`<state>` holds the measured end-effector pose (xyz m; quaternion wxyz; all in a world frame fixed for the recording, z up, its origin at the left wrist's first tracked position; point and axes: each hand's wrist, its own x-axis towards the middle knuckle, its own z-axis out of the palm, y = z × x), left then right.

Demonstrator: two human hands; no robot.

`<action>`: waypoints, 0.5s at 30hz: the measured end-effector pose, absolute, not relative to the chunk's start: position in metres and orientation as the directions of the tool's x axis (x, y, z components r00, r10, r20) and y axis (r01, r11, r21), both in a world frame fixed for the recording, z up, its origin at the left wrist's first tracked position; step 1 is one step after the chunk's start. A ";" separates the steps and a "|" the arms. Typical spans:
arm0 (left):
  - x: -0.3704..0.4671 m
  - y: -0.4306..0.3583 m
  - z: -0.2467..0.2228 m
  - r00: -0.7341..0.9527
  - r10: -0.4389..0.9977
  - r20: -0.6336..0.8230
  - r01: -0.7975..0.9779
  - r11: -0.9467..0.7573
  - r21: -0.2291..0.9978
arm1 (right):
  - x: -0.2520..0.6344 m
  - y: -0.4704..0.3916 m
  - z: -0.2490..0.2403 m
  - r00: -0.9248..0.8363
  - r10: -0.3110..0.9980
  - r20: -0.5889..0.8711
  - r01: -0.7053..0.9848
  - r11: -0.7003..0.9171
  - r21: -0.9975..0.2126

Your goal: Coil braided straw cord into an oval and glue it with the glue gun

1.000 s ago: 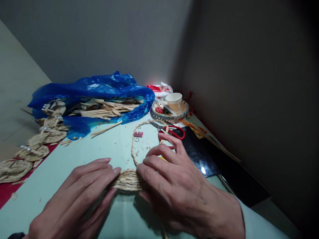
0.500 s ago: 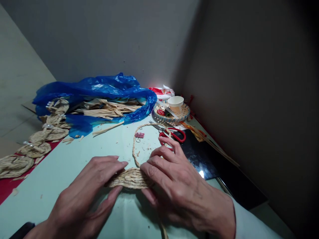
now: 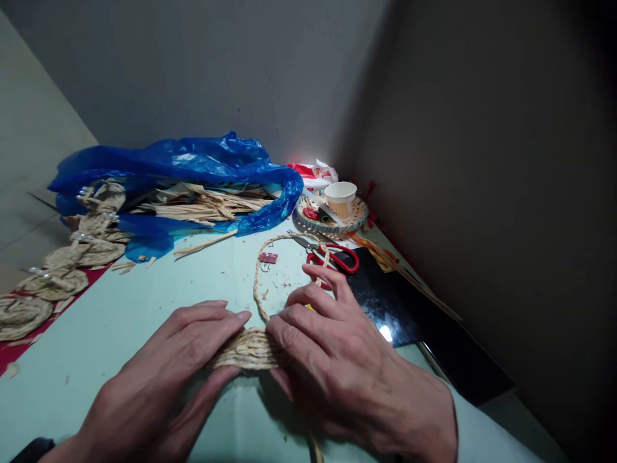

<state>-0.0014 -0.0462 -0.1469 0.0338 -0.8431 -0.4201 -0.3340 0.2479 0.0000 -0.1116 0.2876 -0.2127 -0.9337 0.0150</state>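
A flat piece of coiled straw braid (image 3: 250, 349) is held just above the pale green table at the centre. My left hand (image 3: 168, 366) pinches its left end between thumb and fingers. Its right end is gripped by my right hand (image 3: 337, 347), whose fingers cover that end. A thin braided cord (image 3: 256, 283) leaves the piece and loops over the table, its far end passing by the raised fingers of my right hand. Below my right hand a loose straw strand (image 3: 315, 448) hangs down.
Behind lies a blue plastic bag (image 3: 193, 154) with straw strips (image 3: 207, 204). Red-handled scissors (image 3: 344, 258), a pink binder clip (image 3: 268, 258) and a woven tray (image 3: 308, 226) with a paper cup (image 3: 340, 198) are ahead. Coiled straw pieces (image 3: 62, 283) line the left; a dark panel (image 3: 380, 302) lies right.
My right hand has shifted slightly left along the straw piece. The view has tilted a little, so the background items sit slightly further left and higher.
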 end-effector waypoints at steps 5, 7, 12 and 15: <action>0.003 -0.047 -0.148 0.399 0.680 0.615 0.726 -0.644 0.241 | 0.245 -0.002 -0.116 -0.716 0.390 0.580 0.391 0.911 -0.129; 0.003 -0.047 -0.147 0.401 0.682 0.611 0.723 -0.646 0.247 | 0.244 -0.003 -0.116 -0.708 0.393 0.587 0.393 0.910 -0.134; -0.001 -0.048 -0.141 0.416 0.732 0.539 0.751 -0.611 0.250 | 0.247 -0.001 -0.112 -0.711 0.400 0.578 0.417 0.902 -0.111; -0.006 -0.048 -0.138 0.398 0.764 0.508 0.757 -0.586 0.289 | 0.249 0.001 -0.110 -0.729 0.412 0.546 0.421 0.899 -0.116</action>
